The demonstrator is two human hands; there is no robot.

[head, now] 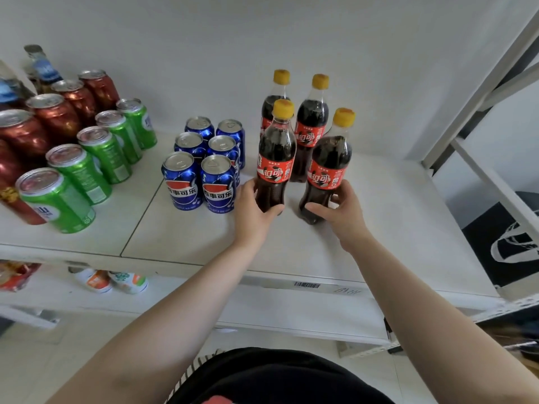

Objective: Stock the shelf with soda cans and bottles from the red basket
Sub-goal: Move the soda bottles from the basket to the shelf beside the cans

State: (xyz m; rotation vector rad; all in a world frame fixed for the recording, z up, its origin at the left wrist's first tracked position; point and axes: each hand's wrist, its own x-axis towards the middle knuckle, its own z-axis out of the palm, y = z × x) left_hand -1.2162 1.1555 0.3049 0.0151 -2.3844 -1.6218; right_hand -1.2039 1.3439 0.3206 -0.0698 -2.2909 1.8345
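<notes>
Two cola bottles with yellow caps and red labels stand at the front of the white shelf (393, 217). My left hand (251, 208) grips the base of the left bottle (275, 158). My right hand (342, 212) grips the base of the right bottle (328, 167). Behind them stand two more cola bottles (310, 123), upright and near the back wall. The red basket is out of view.
Several blue cans (201, 170) stand just left of my left hand. Green cans (87, 170) and red cans (55, 118) fill the shelf's left part. A slanted white frame post (478, 100) borders the shelf on the right. Small packs (113, 279) lie on the lower shelf.
</notes>
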